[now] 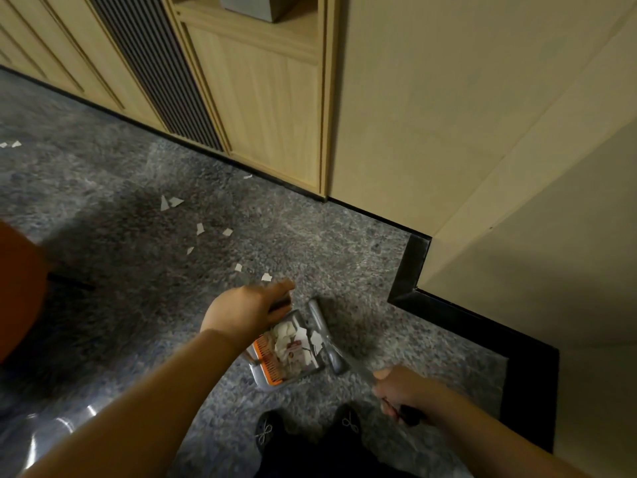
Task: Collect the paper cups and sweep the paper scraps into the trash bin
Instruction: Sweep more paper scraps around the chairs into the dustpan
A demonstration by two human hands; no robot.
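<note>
Presently on record:
- Left hand: fingers curled over a dark handle at the far end of the dustpan, gripping it.
- Right hand: fist closed round a dark broom handle, low right, near the person's shoes.
- Dustpan: grey with an orange comb edge, between the two hands, on or just above the carpet; which, cannot tell.
- Paper scraps in the dustpan: a white heap, some pieces with red print.
- Broom head: grey, just beside the dustpan's right side, blurred.
- Loose paper scraps: white bits scattered on the carpet beyond the left hand, trailing toward the upper left; two more at the far left edge.
- Carpet: mottled grey.
- Wooden cabinets: along the far wall, black skirting below.
- Orange object: at the left edge, identity unclear.
- Paper cups and trash bin: not identifiable here.
</note>
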